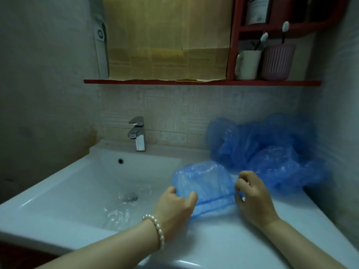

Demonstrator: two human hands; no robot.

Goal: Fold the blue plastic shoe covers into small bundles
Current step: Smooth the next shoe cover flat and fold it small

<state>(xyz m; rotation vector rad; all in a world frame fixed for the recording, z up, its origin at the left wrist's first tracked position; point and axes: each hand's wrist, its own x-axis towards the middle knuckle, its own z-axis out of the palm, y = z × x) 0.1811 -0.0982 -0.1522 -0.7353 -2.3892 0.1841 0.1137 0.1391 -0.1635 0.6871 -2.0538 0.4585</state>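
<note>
Both forearms reached in from the bottom edge, the left one wearing a pearl bracelet [155, 231] at the wrist. Just beyond, the left hand [175, 205] had its thumb and fingers curled onto the near left edge of a blue shoe cover [204, 181], pinching the plastic. The right hand [252, 197] pinched the same cover at its right end, fingers bent inward round the crinkled film. This shoe cover lay partly flattened on the white worktop [233, 239] just right of the sink basin [87, 187], its left side reaching over the basin's rim and a doubled band running along its near edge.

Behind it, against the tiled wall in the right corner, sat a loose heap of more blue covers [268, 146] (puffed up and unfolded), touching the far side of the one being held. Some clear crumpled plastic [120, 212] lay in the basin near the drain [132, 197]. A chrome tap [138, 133] stood at the back of the sink.

Above, a red shelf [194, 82] carried yellowish cardboard [167, 39], a white mug [246, 64] and a ribbed pink cup [276, 62], each holding a toothbrush. A dark bottle [257, 9] on the higher shelf bore a pale label, and a white device [101, 49] stood left of the cardboard; any writing on either was too blurred to read.
</note>
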